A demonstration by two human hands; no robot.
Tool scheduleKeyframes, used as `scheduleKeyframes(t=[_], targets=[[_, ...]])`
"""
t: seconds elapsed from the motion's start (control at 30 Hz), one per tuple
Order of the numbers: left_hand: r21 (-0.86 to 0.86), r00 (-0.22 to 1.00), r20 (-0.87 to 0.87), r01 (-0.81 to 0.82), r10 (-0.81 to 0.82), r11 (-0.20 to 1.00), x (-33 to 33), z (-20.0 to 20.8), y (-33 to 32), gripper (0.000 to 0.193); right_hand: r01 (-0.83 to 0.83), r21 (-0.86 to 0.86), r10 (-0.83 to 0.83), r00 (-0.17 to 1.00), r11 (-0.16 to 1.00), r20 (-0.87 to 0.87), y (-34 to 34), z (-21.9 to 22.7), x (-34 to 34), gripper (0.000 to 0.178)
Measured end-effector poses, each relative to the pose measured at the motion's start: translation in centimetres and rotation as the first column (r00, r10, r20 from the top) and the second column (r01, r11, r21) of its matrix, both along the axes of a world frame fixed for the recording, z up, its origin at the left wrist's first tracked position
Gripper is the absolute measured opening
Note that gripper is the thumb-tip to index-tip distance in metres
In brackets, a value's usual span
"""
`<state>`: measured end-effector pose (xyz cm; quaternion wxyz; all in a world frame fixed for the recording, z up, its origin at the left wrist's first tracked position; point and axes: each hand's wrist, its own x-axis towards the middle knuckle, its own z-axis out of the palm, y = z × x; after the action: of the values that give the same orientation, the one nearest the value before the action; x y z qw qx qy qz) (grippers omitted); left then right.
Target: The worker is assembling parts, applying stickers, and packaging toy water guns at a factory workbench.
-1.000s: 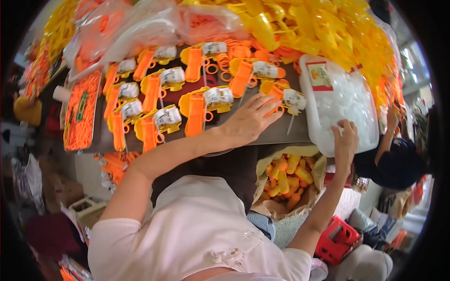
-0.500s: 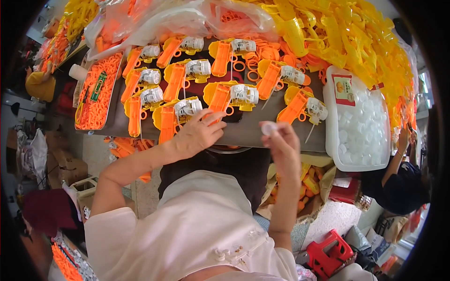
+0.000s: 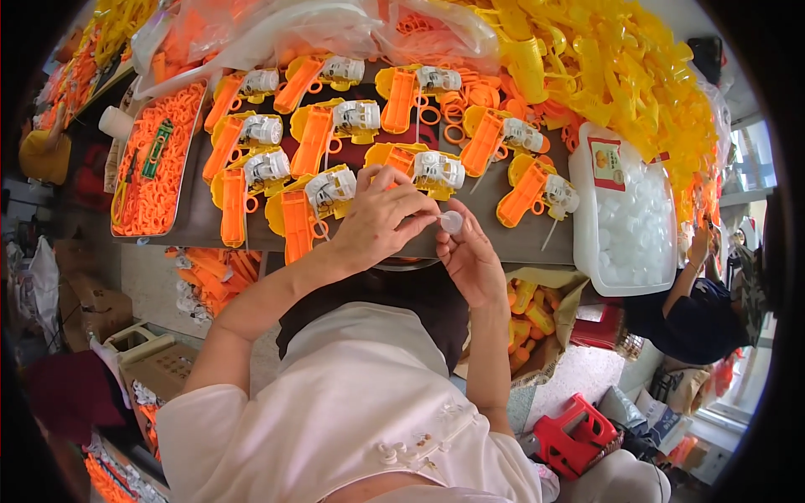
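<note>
My right hand (image 3: 471, 256) pinches a small round translucent white cap (image 3: 451, 222) over the table's near edge. Close against it, the fingers of my left hand (image 3: 381, 220) are drawn together at the cap's rim; whatever they pinch is too small to make out. Right behind my left hand lies a half-assembled toy gun (image 3: 438, 169), a yellow shell with an orange grip and a white mechanism. Several more like it stand in rows, among them one (image 3: 298, 220) beside my left wrist and another (image 3: 527, 191) to the right of my hands.
A white tub (image 3: 584, 222) of translucent caps stands at the right. On the left is a tray (image 3: 174, 220) of small orange parts with a green tool (image 3: 157, 149). Yellow shells (image 3: 604, 75) are heaped behind. A red stool (image 3: 575, 436) is on the floor; co-workers sit at both sides.
My left hand has moved right and my right hand slightly left, so they now meet at the cap. The view has shifted a little.
</note>
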<state>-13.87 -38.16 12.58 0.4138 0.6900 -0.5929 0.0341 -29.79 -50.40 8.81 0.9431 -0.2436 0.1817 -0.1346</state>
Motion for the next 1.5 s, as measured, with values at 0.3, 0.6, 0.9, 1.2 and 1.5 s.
scheduleKeyframes(t=[0.3, 0.6, 0.9, 1.2, 1.5], targets=[[-0.046, 0.996, -0.008, -0.086, 0.086, 0.995, -0.1, -0.4, 0.0, 0.012, 0.211, -0.124, -0.2, 0.975, 0.97, 0.094, 1.1, -0.6, 1.1, 0.016], [-0.031, 0.996, 0.0, -0.092, 0.092, 0.995, -0.9, -0.6, -0.4, 0.011, 0.357, -0.053, -0.349, 0.929, 0.933, 0.123, 1.2, -1.1, 1.4, 0.015], [-0.012, 0.994, 0.005, -0.11, 0.11, 0.994, -2.0, -0.8, -0.8, 0.015, 0.37, -0.062, -0.354, 0.918, 0.927, 0.177, 2.0, -1.7, 1.4, 0.014], [0.012, 0.993, -0.004, -0.116, 0.117, 0.993, -2.1, -0.9, 0.5, 0.033, 0.4, -0.54, -0.409, 0.906, 0.741, 0.109, 3.3, 1.2, 2.0, 0.026], [-0.016, 0.979, 0.141, -0.147, 0.148, 0.989, -3.4, -1.6, -0.2, 0.031, 0.032, -0.991, -0.618, 0.784, 0.131, -0.056, 3.3, 1.6, 1.3, 0.013]])
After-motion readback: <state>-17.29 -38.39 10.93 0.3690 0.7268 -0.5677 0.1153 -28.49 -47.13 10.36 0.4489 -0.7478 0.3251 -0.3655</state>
